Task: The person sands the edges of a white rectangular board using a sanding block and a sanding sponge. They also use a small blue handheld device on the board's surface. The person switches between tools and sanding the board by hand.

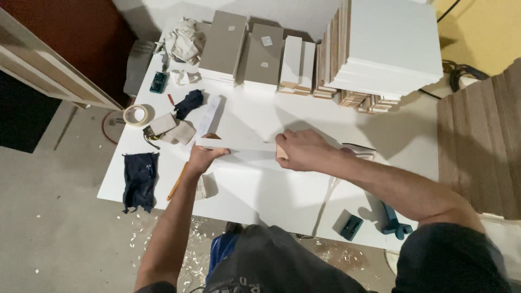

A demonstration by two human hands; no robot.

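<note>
A long, narrow white board strip (239,144) with a bare wood end lies across the middle of the white tabletop (260,190), held at both ends. The left hand (203,158) grips its left end from below, fingers curled up around the near edge. The right hand (304,150) closes over the right end, where a small tan block (281,152) shows under the fingers (whether it is a separate sanding block or the strip's own end cannot be told).

Just beside the left forearm, toward the near edge, lies an orange pencil (177,182), and at the near left corner a dark blue cloth (140,179). Along the left edge sit a roll of pale masking tape (135,115) and a couple of beige sanding pads (172,129). At the far edge stand grey flat panels (223,46) and a tall stack of white boards (388,46). Near the right part of the near edge rest a small teal box (351,226) and a blue clamp handle (392,221).
</note>
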